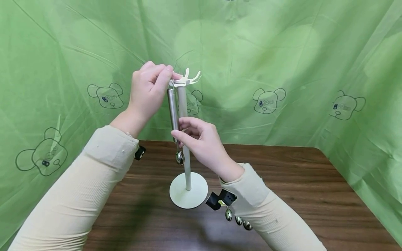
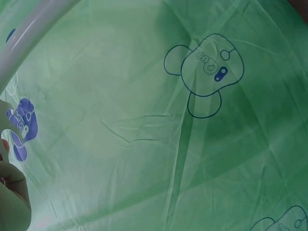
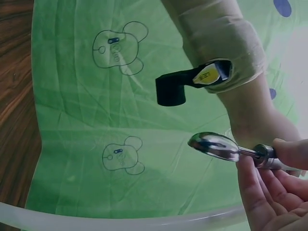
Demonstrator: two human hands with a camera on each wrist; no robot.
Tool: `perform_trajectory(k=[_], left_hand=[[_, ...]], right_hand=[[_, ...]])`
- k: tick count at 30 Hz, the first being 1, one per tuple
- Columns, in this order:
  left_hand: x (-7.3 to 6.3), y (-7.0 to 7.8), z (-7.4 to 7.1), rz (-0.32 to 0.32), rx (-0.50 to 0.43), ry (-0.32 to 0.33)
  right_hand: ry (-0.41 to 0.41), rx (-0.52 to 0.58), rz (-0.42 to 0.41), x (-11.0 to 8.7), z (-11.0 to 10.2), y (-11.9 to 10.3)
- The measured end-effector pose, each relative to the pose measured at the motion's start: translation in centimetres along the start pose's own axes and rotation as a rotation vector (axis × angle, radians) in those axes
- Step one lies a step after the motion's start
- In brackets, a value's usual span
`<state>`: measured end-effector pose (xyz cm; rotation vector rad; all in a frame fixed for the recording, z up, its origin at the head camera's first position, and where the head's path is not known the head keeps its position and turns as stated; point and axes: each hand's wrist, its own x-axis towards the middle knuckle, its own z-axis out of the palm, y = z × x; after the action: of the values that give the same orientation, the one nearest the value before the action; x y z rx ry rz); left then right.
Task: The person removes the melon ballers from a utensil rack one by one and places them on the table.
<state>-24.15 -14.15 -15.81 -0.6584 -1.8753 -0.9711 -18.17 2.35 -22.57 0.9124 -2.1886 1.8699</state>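
Note:
A slim metal scoop hangs upright beside the pole of a white hook stand, its oval bowl at the lower end. My right hand pinches the lower part of the handle between thumb and fingers. At the top, the left hand has thumb and fingers curled at a hook of the stand, right above the loop of the scoop. Those fingers partly hide the hook and loop. Only a bit of the left hand shows at the edge of its wrist view.
Several shiny oval metal bowls lie on the wooden table, partly hidden by my right sleeve. Green cloth with printed bear heads surrounds the table. Each wrist wears a black camera mount.

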Motion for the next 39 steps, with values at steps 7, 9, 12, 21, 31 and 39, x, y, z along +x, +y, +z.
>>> perform_trajectory(k=[7,9,12,21,31,39], left_hand=[[0.1,0.2,-0.1,-0.017,-0.008,0.000],[0.1,0.3,-0.1,-0.031,-0.005,-0.002],[0.0,0.3,-0.2,-0.060,-0.004,-0.015],[-0.1,0.4,-0.6,-0.090,-0.025,-0.029],[-0.2,0.1,-0.7,-0.033,-0.005,0.012],[-0.3,-0.3,-0.6,-0.015,-0.001,0.045]], right_hand=[[-0.040,0.055,0.001,0.2,-0.3,-0.4],[-0.053,0.077,0.007,0.1,-0.3,-0.5],[-0.078,0.104,0.014,-0.1,-0.3,-0.8],[-0.189,0.088,0.014,-2.7,0.2,-1.3],[-0.101,0.180,0.038,-4.2,-0.6,-0.1],[-0.035,0.159,0.031,-5.6,-2.1,0.7]])
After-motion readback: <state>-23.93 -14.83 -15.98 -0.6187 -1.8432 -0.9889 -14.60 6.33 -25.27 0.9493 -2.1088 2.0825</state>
